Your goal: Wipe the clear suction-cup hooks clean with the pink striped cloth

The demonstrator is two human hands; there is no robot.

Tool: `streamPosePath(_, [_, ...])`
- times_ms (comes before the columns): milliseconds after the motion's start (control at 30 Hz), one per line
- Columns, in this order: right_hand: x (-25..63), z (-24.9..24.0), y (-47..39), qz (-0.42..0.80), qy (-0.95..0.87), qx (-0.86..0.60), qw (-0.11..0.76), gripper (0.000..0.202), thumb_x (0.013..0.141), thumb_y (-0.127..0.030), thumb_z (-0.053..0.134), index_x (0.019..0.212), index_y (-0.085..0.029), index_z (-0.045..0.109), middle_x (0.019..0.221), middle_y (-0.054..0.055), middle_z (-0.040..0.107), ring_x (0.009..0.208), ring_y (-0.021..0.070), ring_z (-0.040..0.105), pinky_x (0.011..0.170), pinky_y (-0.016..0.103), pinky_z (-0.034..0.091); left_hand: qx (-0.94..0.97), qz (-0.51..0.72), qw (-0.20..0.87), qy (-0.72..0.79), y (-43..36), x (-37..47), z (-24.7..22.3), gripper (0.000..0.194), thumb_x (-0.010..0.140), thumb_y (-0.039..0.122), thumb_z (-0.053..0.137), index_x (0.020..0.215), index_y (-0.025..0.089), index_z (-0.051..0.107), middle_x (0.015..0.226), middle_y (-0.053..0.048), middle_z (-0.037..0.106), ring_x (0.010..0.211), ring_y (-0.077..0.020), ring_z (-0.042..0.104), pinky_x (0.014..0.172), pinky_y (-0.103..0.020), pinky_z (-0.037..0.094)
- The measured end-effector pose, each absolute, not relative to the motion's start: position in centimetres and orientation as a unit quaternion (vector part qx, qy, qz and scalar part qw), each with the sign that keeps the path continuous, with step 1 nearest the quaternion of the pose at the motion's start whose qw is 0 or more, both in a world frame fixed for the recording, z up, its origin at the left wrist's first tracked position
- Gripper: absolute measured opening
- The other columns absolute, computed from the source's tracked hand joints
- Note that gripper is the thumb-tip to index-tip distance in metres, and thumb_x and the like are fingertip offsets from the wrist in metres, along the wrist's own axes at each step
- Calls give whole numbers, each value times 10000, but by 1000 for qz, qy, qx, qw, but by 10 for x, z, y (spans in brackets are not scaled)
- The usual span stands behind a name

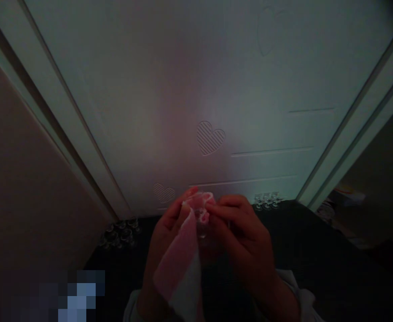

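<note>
Close in front of me, my left hand (164, 228) is closed around a small clear glass (202, 230) and part of a pink-and-white cloth (181, 268). The cloth wraps over the glass's rim and its loose end hangs down below my left hand. My right hand (246, 235) pinches the cloth at the rim with thumb and forefinger. Folds of cloth are tucked partly inside the glass. My fingers and the cloth hide much of the glass, and the light is dim.
A dark table (236, 286) lies under my hands, against a white panel (142, 112) with carved hearts. Several small clear glasses (120, 232) stand at the left, and several more glasses (267, 201) at the back right. Beyond the right frame lies a white box (348, 197).
</note>
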State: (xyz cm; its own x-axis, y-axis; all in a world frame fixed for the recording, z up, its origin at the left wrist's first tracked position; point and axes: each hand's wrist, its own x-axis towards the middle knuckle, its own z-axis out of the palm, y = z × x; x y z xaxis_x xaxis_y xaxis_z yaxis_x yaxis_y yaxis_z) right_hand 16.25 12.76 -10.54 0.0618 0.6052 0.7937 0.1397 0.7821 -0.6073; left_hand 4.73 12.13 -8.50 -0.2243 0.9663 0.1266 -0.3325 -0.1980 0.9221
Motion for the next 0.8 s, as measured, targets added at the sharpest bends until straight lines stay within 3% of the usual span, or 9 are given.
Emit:
streamPosePath(133, [162, -105, 127, 181, -672, -268, 666, 205, 800, -125, 640, 941, -270, 673, 874, 8, 637, 771, 140, 603, 653, 260, 504, 313, 629, 614, 358, 124, 46, -84, 346, 649, 272, 776, 979, 204, 698, 841, -32, 750, 725, -154, 702, 642, -218, 566])
streamPosePath(367, [163, -108, 126, 200, -636, -291, 686, 248, 818, -113, 613, 989, -291, 640, 896, -29, 645, 813, 110, 593, 716, 219, 484, 361, 618, 628, 305, 120, 52, -80, 157, 688, 224, 766, 827, 201, 698, 742, 10, 721, 590, -76, 644, 546, -134, 515])
streamPosePath(467, [162, -108, 125, 253, -605, -292, 696, 239, 814, -124, 620, 970, -304, 645, 882, -40, 655, 788, 102, 610, 701, 205, 498, 377, 624, 610, 312, 115, 53, -79, 174, 689, 249, 769, 844, 210, 699, 756, 12, 721, 616, -82, 649, 572, -142, 519])
streamPosePath(667, [155, -106, 127, 379, -541, -259, 704, 199, 770, -130, 664, 876, -296, 639, 760, -62, 651, 652, 70, 617, 585, 139, 510, 383, 648, 578, 313, 111, 52, -83, 345, 741, 312, 729, 1074, 335, 642, 970, 9, 737, 773, -122, 698, 648, -165, 545])
streamPosePath(800, [152, -105, 128, 423, -514, -248, 704, 209, 754, -177, 692, 918, -292, 633, 848, -46, 666, 732, 80, 640, 645, 148, 524, 382, 651, 567, 331, 110, 57, -79, 280, 723, 344, 735, 992, 279, 690, 958, -4, 743, 771, -142, 706, 614, -161, 547])
